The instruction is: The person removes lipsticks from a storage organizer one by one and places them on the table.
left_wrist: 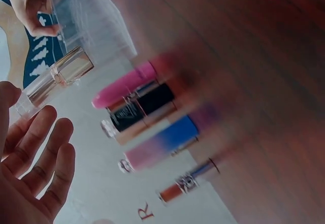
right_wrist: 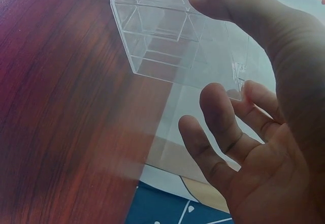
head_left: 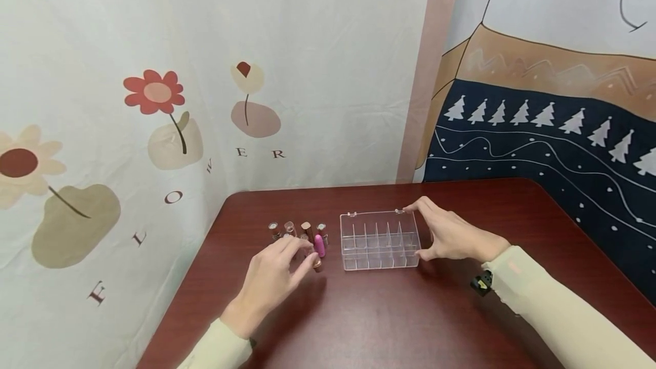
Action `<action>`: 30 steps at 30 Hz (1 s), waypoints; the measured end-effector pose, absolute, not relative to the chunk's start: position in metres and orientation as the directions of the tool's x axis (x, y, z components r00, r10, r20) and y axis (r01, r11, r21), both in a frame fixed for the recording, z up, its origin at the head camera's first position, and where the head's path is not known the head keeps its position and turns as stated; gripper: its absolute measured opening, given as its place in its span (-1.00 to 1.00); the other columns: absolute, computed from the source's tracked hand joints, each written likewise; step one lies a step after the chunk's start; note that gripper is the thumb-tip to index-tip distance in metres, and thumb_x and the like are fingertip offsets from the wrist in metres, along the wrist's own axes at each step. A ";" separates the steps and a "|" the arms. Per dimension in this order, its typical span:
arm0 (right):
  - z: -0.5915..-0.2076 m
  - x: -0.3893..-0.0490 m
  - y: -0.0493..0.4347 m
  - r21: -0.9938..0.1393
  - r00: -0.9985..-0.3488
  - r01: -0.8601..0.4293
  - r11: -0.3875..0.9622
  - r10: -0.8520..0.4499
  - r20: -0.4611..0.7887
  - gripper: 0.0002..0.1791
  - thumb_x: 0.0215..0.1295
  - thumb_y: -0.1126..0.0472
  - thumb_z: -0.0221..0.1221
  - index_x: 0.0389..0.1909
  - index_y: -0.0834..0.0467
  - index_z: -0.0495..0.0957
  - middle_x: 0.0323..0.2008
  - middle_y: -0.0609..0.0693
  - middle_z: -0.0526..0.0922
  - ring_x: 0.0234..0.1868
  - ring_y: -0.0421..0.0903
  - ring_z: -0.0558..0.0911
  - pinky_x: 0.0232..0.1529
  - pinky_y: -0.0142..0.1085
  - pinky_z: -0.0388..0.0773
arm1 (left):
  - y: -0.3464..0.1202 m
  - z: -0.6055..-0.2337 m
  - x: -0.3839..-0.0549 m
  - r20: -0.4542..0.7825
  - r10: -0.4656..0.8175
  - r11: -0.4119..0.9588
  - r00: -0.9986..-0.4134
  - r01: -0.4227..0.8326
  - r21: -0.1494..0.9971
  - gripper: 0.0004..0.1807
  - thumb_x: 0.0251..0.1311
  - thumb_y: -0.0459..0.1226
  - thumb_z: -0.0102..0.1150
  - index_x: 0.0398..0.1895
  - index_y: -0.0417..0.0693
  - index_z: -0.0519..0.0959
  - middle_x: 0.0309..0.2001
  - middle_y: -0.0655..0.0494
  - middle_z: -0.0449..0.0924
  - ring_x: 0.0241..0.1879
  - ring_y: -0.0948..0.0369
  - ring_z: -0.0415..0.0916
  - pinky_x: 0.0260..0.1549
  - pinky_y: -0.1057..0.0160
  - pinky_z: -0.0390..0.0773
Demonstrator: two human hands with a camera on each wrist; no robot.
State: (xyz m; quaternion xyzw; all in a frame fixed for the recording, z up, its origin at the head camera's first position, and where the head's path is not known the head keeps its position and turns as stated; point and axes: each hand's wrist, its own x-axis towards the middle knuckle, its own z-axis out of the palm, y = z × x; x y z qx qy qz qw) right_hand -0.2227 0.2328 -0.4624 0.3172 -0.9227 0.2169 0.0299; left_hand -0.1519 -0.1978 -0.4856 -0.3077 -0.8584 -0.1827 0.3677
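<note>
My left hand (head_left: 271, 275) pinches a lipstick tube (left_wrist: 74, 67) with a clear part and a gold part between thumb and fingers. It is held in front of a cluster of lipsticks standing on the table. Among these are a bright pink tube (left_wrist: 122, 87), a black one (left_wrist: 142, 109), a blue-to-pink one (left_wrist: 162, 144) and a slim orange one (left_wrist: 187, 181). To their right is a clear plastic organizer box (head_left: 380, 259) with rows of compartments. My right hand (head_left: 453, 235) grips its right side, thumb at the front and fingers at the back corner.
The dark red wooden table (head_left: 389, 323) reaches back to a pale curtain (head_left: 328, 73) printed with flowers. A navy cloth (head_left: 528, 147) with white trees hangs along the right side.
</note>
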 end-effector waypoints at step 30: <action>-0.463 -0.223 0.232 -0.403 -0.811 -0.576 0.711 -0.558 0.173 0.11 0.05 0.17 0.79 0.59 0.11 0.37 0.50 0.14 0.52 -0.38 -0.29 0.46 -0.25 -0.33 0.56 | -0.260 -0.487 -0.159 0.681 0.282 0.841 -0.676 0.516 0.164 -0.81 0.33 -0.22 0.68 -0.11 0.15 0.80 -0.25 0.36 0.79 -0.40 0.34 0.69 -0.46 0.26 0.70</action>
